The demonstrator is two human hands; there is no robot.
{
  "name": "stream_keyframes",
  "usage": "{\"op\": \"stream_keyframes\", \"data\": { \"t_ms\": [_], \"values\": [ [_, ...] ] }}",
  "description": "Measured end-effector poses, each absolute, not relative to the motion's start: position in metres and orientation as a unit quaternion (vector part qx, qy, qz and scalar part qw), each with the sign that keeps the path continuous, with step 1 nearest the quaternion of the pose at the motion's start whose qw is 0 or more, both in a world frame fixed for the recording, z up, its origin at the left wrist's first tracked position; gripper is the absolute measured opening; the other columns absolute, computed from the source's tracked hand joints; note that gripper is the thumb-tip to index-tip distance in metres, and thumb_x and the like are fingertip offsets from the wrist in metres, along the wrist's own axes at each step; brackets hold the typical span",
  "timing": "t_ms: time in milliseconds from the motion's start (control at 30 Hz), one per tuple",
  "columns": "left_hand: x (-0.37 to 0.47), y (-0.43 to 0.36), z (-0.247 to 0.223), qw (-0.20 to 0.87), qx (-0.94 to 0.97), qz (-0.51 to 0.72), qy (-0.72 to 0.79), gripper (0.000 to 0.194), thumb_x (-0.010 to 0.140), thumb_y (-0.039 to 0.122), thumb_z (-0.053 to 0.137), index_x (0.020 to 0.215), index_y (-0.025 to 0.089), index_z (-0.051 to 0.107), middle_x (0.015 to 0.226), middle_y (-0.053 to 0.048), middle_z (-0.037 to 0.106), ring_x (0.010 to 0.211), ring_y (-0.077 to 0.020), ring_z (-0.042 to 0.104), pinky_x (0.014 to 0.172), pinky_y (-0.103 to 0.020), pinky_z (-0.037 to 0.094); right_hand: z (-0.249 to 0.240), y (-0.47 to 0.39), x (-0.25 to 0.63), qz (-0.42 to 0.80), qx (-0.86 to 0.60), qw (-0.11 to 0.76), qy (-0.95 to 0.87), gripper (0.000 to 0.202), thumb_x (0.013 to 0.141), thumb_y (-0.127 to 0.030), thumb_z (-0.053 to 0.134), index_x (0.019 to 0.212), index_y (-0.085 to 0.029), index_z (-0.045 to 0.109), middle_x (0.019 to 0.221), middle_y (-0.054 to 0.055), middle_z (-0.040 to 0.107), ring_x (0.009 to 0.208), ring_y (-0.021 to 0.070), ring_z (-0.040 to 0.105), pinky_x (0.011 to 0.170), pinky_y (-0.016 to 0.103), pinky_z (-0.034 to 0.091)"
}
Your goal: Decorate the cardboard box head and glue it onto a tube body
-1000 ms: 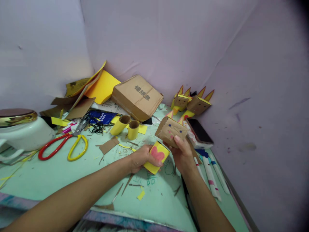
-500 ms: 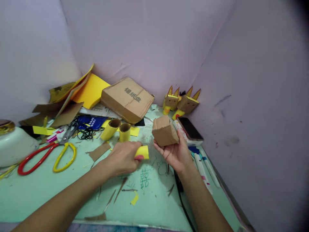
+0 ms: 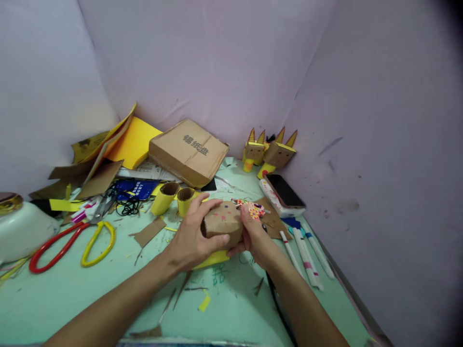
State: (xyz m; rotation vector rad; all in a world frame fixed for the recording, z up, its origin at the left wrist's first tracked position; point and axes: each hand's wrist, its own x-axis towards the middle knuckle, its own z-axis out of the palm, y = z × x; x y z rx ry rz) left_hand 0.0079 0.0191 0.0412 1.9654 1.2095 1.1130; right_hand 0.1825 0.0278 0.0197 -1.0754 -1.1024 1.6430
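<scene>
A small brown cardboard box [image 3: 227, 217] with blue and pink marks on its top is between my two hands at the middle of the table. My left hand [image 3: 193, 236] wraps round its left side, thumb along the front. At its right side my right hand [image 3: 253, 236] grips it with the thumb near the top corner. A yellow piece [image 3: 213, 259] shows beneath the box; how it meets the box is hidden. Just behind my right thumb lies a colourful patterned item [image 3: 255, 210]. Two yellow-covered tubes [image 3: 164, 198] stand behind my left hand.
Red-and-yellow scissors [image 3: 96, 219] lie at the left by a white rounded object [image 3: 27, 226]. A flat carton [image 3: 190, 152] and yellow sheets [image 3: 135, 142] are at the back. Horned cardboard figures [image 3: 278, 153], a phone [image 3: 285, 190] and white markers [image 3: 307, 260] are on the right.
My left hand has moved from the yellow roll to the box, which has come down leftward and turned, showing its marked face. The patterned item and a brown cardboard piece now show.
</scene>
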Motion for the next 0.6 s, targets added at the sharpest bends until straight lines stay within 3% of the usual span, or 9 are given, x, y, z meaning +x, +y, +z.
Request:
{"op": "stream_keyframes", "data": {
  "t_ms": [100, 200, 367, 500, 600],
  "values": [
    [0.005, 0.025, 0.04, 0.399, 0.656, 0.451, 0.456, 0.051, 0.065, 0.037, 0.071, 0.113, 0.02, 0.06, 0.128, -0.011, 0.053, 0.122, -0.0344, 0.048, 0.105, -0.046, 0.038, 0.019, 0.026, 0.188, 0.504, -0.483, 0.5, -0.513, 0.064, 0.073, -0.067, 0.067, 0.12, -0.024, 0.066, 0.122, 0.012, 0.066, 0.077, 0.0234, 0.071, 0.043, 0.026, 0.056],
    [0.003, 0.028, 0.039, 0.471, 0.593, 0.469, 0.454, 0.046, 0.065, 0.034, 0.069, 0.108, 0.022, 0.059, 0.115, -0.007, 0.059, 0.109, -0.0317, 0.055, 0.095, -0.042, 0.042, 0.026, 0.021, 0.191, 0.387, -0.454, 0.532, -0.601, 0.047, 0.077, -0.048, 0.071, 0.12, -0.029, 0.066, 0.143, 0.008, 0.051, 0.099, 0.0267, 0.067, 0.056, 0.029, 0.058],
    [0.006, 0.025, 0.037, 0.512, 0.572, 0.488, 0.415, 0.036, 0.067, 0.028, 0.069, 0.101, 0.024, 0.059, 0.111, -0.003, 0.058, 0.105, -0.0273, 0.054, 0.092, -0.038, 0.041, 0.033, 0.013, 0.186, 0.314, -0.431, 0.499, -0.683, 0.037, 0.083, -0.029, 0.062, 0.12, -0.028, 0.063, 0.123, 0.006, 0.065, 0.094, 0.0254, 0.067, 0.058, 0.03, 0.055],
    [0.009, 0.019, 0.04, 0.473, 0.598, 0.495, 0.418, 0.033, 0.064, 0.027, 0.068, 0.096, 0.022, 0.061, 0.113, -0.004, 0.053, 0.109, -0.0276, 0.05, 0.099, -0.039, 0.036, 0.032, 0.012, 0.184, 0.278, -0.433, 0.506, -0.692, 0.033, 0.079, -0.025, 0.063, 0.112, -0.027, 0.066, 0.125, 0.006, 0.065, 0.111, 0.0297, 0.061, 0.068, 0.035, 0.056],
    [0.012, 0.014, 0.044, 0.457, 0.601, 0.498, 0.427, 0.033, 0.062, 0.026, 0.069, 0.094, 0.021, 0.062, 0.115, -0.005, 0.052, 0.11, -0.0287, 0.05, 0.1, -0.039, 0.035, 0.031, 0.012, 0.182, 0.275, -0.433, 0.516, -0.686, 0.027, 0.075, -0.024, 0.066, 0.102, -0.026, 0.068, 0.122, 0.007, 0.068, 0.104, 0.0294, 0.065, 0.065, 0.035, 0.056]
  ]
}}
